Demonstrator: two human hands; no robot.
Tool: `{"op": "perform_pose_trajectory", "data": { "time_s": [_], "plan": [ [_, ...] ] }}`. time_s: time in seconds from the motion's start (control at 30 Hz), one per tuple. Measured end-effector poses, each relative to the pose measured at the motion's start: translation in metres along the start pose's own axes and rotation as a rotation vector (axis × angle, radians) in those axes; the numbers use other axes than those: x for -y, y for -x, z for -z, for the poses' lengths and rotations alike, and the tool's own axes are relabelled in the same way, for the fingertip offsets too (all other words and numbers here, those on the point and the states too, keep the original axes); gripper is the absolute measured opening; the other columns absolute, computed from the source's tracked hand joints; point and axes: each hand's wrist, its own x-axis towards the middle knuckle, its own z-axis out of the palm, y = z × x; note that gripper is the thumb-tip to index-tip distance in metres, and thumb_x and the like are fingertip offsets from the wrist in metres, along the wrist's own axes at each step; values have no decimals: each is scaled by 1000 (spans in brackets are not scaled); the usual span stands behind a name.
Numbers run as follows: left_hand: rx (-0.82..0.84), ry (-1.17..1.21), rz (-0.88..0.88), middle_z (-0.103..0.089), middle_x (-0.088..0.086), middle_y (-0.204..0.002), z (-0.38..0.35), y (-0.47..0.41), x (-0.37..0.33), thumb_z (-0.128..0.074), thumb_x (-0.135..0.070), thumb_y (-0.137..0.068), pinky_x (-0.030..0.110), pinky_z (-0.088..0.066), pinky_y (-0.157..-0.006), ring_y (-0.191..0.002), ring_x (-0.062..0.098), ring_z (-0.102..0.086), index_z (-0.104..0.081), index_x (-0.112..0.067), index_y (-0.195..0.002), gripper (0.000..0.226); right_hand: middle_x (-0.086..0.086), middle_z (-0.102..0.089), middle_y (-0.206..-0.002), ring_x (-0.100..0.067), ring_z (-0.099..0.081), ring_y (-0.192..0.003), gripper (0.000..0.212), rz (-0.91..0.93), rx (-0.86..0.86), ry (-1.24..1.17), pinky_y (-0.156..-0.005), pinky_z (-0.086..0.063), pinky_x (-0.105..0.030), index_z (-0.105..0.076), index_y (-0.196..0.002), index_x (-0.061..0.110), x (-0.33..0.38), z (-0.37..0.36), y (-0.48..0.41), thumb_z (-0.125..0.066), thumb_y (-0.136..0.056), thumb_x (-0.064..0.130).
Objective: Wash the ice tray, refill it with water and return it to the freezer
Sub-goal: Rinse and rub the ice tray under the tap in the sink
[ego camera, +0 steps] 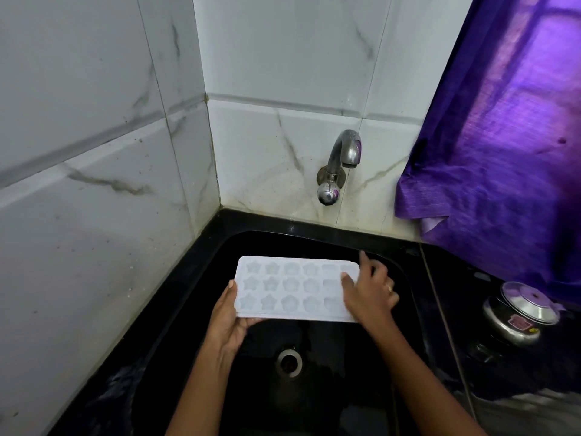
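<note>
— Where's the ice tray [292, 287]?
— Held level over the black sink [314, 247], below the tap [344, 152].
— And the hands?
— Left hand [228, 316] grips the end left of the tap, thumb on top. Right hand [369, 292] pinches the other end, forefinger stuck out straight.

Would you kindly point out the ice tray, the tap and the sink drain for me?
ice tray [283, 287], head view, on a middle cavity of its top face.
tap [347, 149], head view, on the curved spout.
sink drain [288, 363], head view, on its round opening.
</note>
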Motion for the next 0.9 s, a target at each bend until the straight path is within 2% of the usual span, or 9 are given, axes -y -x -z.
{"op": "perform_pose_trajectory", "data": {
  "time_s": [0.03, 0.1, 0.17, 0.23, 0.33, 0.47, 0.57, 0.77, 0.9],
  "plan": [
    [13, -5, -5, -71, 8, -99, 2, 0, 1, -37, -36, -99, 41, -59, -54, -88, 25, -69, -60, -17, -108, 31, -10, -25, -151, -32, -31, -133, 56, -118, 117, -186, -110, -24, -44, -23, -146, 20, -10, 3, -5, -42, -96, 37],
    [59, -14, -13, -73, 6, -101, 2, 0, 5, -38, -36, -99, 41, -58, -56, -87, 25, -71, -61, -20, -109, 30, -14, -46, -140, -30, -50, -122, 45, -219, 316, -611, -107, -38, -46, -37, -139, 12, -29, 4, -9, -38, -99, 30],
    [119, -33, -8, -73, 5, -104, 3, 0, 6, -41, -36, -97, 42, -58, -58, -90, 25, -71, -61, -22, -112, 29, -11, -61, -122, -27, -62, -104, 32, -230, 358, -805, -93, -50, -45, -49, -127, 11, -40, 4, -7, -39, -99, 22],
    [165, -80, 14, -71, 5, -110, 5, -1, 8, -40, -36, -97, 46, -59, -67, -98, 27, -69, -58, -24, -119, 30, -5, -63, -112, -22, -64, -97, 22, -226, 331, -896, -77, -54, -39, -48, -119, 17, -45, 4, -3, -40, -99, 19],
    [117, -200, -5, -67, 4, -116, 11, -5, 10, -40, -27, -100, 45, -54, -80, -105, 26, -64, -53, -22, -126, 29, -3, -62, -110, -24, -63, -98, 19, -192, 296, -973, -73, -54, -37, -47, -116, 22, -49, 2, 0, -40, -99, 16],
    [34, -394, -113, -63, 5, -110, 16, -11, 14, -44, -14, -98, 36, -51, -74, -99, 22, -60, -59, -23, -105, 18, -10, -62, -108, -29, -61, -97, 17, -120, 230, -1016, -78, -51, -44, -51, -105, 17, -52, 1, 4, -41, -97, 5],
    [21, -455, -232, -62, 6, -104, 15, -15, 16, -44, 0, -96, 43, -45, -92, -104, 27, -56, -59, -18, -97, 23, -12, -62, -98, -22, -60, -86, 18, -24, 189, -996, -71, -48, -32, -53, -90, 12, -56, 5, 6, -45, -92, -4],
    [68, -483, -395, -65, 6, -99, 11, -16, 15, -44, 7, -94, 37, -43, -93, -99, 22, -57, -58, -15, -93, 26, -8, -62, -87, -13, -58, -81, 23, 67, 101, -1019, -71, -49, -15, -53, -79, 5, -62, 7, 6, -48, -84, -17],
    [74, -511, -476, -67, 1, -104, 3, -12, 11, -49, 6, -92, 35, -43, -97, -104, 18, -60, -57, -20, -82, 29, -12, -66, -98, -16, -62, -91, 26, 126, 18, -1007, -84, -49, -23, -56, -72, 4, -66, 9, 6, -51, -79, -20]
  ]
}}
